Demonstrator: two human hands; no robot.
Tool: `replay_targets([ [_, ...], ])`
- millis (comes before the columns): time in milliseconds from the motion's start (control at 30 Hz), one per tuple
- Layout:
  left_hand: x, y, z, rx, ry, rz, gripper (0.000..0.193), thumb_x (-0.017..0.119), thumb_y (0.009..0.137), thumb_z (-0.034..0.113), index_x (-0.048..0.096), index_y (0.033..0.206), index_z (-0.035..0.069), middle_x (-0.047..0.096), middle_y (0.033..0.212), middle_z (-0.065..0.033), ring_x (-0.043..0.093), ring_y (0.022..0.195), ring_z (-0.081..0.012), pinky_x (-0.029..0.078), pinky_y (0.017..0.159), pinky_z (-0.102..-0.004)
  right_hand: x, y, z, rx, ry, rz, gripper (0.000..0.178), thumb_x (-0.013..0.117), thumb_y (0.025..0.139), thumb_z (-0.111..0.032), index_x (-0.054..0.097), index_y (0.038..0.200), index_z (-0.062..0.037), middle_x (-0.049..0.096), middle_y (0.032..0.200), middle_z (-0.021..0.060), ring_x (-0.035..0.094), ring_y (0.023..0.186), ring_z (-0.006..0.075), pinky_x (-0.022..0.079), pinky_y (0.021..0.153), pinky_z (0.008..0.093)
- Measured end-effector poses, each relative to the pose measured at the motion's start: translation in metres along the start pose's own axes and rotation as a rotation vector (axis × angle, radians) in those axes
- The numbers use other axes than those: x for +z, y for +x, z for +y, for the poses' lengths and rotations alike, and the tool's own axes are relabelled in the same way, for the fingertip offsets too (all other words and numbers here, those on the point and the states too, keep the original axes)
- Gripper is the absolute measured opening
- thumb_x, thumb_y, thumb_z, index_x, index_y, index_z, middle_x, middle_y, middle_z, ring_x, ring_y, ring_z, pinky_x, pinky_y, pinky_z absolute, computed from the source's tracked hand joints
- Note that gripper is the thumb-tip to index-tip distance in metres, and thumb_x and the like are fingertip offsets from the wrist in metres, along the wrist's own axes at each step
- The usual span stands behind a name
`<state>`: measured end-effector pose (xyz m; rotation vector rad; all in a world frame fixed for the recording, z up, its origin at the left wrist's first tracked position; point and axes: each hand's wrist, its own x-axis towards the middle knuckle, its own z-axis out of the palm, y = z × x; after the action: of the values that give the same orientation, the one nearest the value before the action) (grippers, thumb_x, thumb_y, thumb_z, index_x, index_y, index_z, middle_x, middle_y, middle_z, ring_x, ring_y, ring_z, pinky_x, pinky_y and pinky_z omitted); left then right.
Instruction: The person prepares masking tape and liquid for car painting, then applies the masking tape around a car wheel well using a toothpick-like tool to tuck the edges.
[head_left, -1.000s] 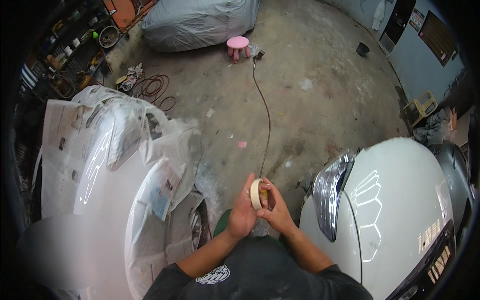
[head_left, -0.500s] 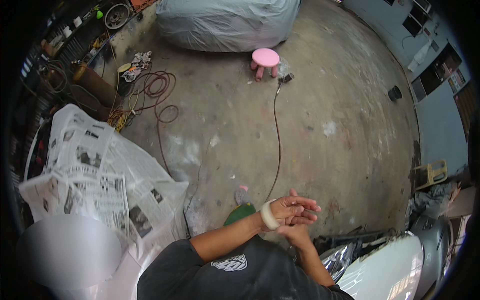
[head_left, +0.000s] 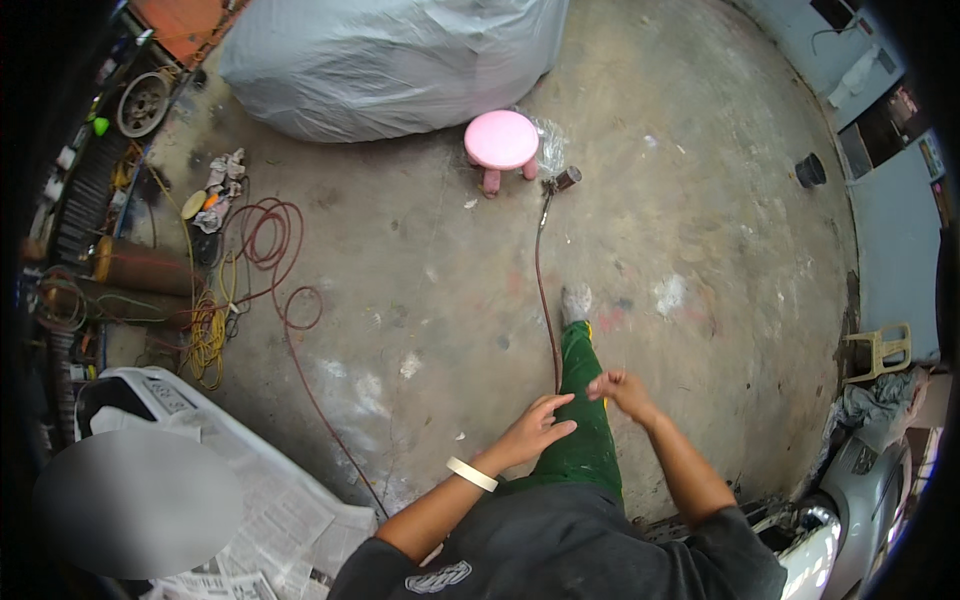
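My left hand [head_left: 537, 432] is in front of my body with the thumb and fingers apart, holding nothing. Around that wrist sits a roll of masking tape [head_left: 472, 474], cream-coloured. My right hand [head_left: 622, 394] is raised a little to the right, its fingers loosely curled and nothing visible in them. The two hands do not touch each other. Beneath them my leg in green trousers [head_left: 580, 420] is stretched forward on the concrete floor.
Ahead are a pink stool [head_left: 501, 140], a spray gun [head_left: 562, 181] on a hose [head_left: 541, 270], and a grey-covered vehicle [head_left: 390, 70]. Coiled red hose [head_left: 270, 235] and gas cylinders [head_left: 145, 268] lie left. Newspaper-covered bodywork [head_left: 270, 500] is near left; a beige stool [head_left: 880, 350] is right.
My hands have come apart: the right let go near the left wrist and moved right. The tape roll stays on the left wrist. My view has shifted forward, and my leg has come into sight.
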<state>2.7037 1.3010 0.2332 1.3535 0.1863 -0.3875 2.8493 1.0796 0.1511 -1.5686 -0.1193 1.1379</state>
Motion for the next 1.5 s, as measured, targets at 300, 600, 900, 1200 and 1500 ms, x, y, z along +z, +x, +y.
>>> replay_targets([
  [300, 0.005, 0.347, -0.122, -0.483, 0.340, 0.328, 0.100, 0.063, 0.078, 0.064, 0.025, 0.149, 0.005, 0.022, 0.151, -0.0291, 0.021, 0.139, -0.0468, 0.020, 0.114, -0.0512, -0.205, 0.526, 0.007, 0.306, -0.078, 0.258, 0.025, 0.065, 0.085, -0.030, 0.061, 0.091, -0.0067, 0.062, 0.080, 0.0043, 0.059, 0.068, 0.0152, 0.046, 0.057, 0.0292],
  [600, -0.057, 0.513, -0.074, -0.540, 0.232, 0.505, 0.089, 0.075, 0.075, 0.034, 0.029, 0.146, 0.007, 0.025, 0.149, -0.0279, 0.023, 0.137, -0.0492, 0.024, 0.111, -0.0581, -0.261, 0.823, 0.062, 0.433, 0.103, 0.449, 0.052, 0.073, 0.082, -0.031, 0.047, 0.121, -0.0102, 0.057, 0.110, 0.0066, 0.054, 0.096, 0.0219, 0.045, 0.082, 0.0403],
  [900, -0.074, 0.525, -0.060, -0.770, 0.133, 0.553, 0.090, 0.072, 0.076, 0.053, 0.033, 0.146, 0.012, 0.025, 0.151, -0.0219, 0.020, 0.141, -0.0432, 0.024, 0.111, -0.0584, -0.221, 0.825, 0.064, 0.442, 0.439, 0.265, 0.031, 0.061, 0.093, -0.016, 0.053, 0.121, -0.0104, 0.062, 0.115, 0.0044, 0.060, 0.105, 0.0239, 0.050, 0.088, 0.0491],
  [1200, -0.009, 0.458, -0.077, -0.787, 0.016, 0.523, 0.075, 0.051, 0.090, 0.053, 0.028, 0.148, 0.011, 0.018, 0.156, -0.0155, 0.017, 0.144, -0.0365, 0.025, 0.112, -0.0565, -0.192, 0.589, -0.091, 0.117, -0.136, -0.026, 0.054, 0.062, 0.090, -0.016, 0.041, 0.138, -0.0019, 0.053, 0.130, 0.0107, 0.058, 0.114, 0.0268, 0.052, 0.088, 0.0446],
  [1500, 0.145, 0.276, -0.070, -0.375, -0.213, 1.039, 0.056, 0.053, 0.090, 0.045, 0.056, 0.126, 0.002, 0.058, 0.123, -0.0215, 0.057, 0.114, -0.0368, 0.044, 0.098, -0.0441, 0.011, 0.300, -0.305, -0.239, -0.538, -0.849, 0.028, 0.058, 0.090, -0.018, 0.059, 0.107, 0.0037, 0.061, 0.071, 0.0085, 0.046, 0.040, 0.0115, 0.041, 0.039, 0.0261],
])
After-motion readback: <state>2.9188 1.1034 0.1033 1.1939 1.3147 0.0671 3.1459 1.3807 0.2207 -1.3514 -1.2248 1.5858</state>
